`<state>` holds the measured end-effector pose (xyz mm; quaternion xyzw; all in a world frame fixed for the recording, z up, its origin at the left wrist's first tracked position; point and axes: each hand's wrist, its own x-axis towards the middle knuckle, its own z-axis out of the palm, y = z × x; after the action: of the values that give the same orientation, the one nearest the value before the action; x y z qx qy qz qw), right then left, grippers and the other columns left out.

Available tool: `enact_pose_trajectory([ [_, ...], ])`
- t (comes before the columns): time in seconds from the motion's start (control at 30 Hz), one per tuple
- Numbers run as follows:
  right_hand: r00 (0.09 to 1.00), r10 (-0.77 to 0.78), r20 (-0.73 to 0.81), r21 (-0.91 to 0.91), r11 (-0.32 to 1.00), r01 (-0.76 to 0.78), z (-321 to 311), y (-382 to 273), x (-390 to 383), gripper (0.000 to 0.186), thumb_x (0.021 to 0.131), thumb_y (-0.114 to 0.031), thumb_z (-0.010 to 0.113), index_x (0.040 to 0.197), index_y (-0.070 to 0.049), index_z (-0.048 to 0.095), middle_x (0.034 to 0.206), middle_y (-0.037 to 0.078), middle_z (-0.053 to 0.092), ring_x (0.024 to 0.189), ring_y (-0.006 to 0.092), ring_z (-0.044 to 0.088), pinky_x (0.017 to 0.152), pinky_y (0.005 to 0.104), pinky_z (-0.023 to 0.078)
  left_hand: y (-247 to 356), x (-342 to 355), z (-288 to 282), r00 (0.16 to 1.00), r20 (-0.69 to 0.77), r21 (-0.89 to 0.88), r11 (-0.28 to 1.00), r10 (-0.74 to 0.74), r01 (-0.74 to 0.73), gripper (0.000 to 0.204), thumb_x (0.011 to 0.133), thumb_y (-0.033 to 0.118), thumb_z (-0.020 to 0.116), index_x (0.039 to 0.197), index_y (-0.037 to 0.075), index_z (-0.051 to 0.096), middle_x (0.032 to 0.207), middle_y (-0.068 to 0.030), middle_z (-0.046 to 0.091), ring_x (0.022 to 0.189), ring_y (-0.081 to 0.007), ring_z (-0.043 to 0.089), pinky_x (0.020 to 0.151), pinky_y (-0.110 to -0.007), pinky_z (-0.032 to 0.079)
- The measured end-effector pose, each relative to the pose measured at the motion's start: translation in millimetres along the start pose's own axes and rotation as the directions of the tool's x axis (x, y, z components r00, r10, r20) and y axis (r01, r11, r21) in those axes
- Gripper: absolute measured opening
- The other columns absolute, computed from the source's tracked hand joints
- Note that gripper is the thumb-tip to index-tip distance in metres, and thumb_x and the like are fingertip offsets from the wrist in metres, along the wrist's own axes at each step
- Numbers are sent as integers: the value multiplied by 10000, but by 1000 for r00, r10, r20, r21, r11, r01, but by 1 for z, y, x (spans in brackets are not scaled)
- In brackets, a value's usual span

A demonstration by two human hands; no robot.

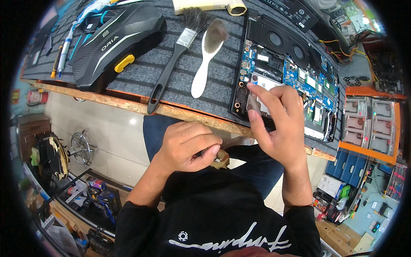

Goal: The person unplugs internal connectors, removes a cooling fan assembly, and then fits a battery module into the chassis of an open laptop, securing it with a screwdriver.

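Observation:
An opened laptop [274,55] lies with its insides facing up at the right of the table, showing cooling fans and a blue circuit board [319,88]. My right hand [282,120] reaches over its near left corner, thumb and index finger apart at the edge of a silver metal plate [261,103]. The palm and other fingers hide part of that plate. Short of the table edge, above my lap, my left hand [188,145] is closed, its thumb pressed toward the curled fingers. Whatever it may hold cannot be made out.
Left of the laptop lie a black-handled brush [167,73] and a white-handled brush [203,70]. A black case [115,47] with a yellow latch sits farther left, beside pen-like tools [64,53]. A black battery pack [295,13] lies behind the laptop. The wooden table edge [128,100] runs before me.

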<state>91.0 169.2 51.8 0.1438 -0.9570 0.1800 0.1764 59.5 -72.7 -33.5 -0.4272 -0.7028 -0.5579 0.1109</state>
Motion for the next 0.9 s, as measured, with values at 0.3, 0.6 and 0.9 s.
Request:
enact_pose_trajectory([
  [0.3, 999, 5, 43, -53, 999, -3, -6, -4, 4, 417, 857, -114, 757, 1272, -154, 764, 966, 54, 565, 919, 256, 573, 792, 416, 388, -2, -2, 2, 1000, -9, -18, 1000, 7, -7, 153, 793, 30, 831, 918, 81, 759, 811, -27, 695, 634, -206, 674, 560, -324, 499],
  [0.6, 993, 109, 48, 122, 986, -114, -7, 0, 3, 407, 870, -138, 780, 1276, -114, 763, 1003, 75, 590, 958, 278, 590, 851, 416, 417, 0, -2, 0, 1000, 16, 6, 1000, -1, 1, 156, 799, 51, 841, 930, 85, 762, 836, -34, 701, 670, -217, 693, 590, -331, 520],
  [0.9, 992, 57, 112, -26, 998, -55, -14, -2, 9, 573, 794, -269, 897, 1327, -132, 741, 1059, 80, 582, 1003, 286, 568, 868, 421, 407, 3, -2, 1, 999, 20, -4, 1000, -31, 31, 118, 821, 84, 792, 937, 75, 776, 824, -55, 710, 661, -239, 677, 591, -350, 507],
])
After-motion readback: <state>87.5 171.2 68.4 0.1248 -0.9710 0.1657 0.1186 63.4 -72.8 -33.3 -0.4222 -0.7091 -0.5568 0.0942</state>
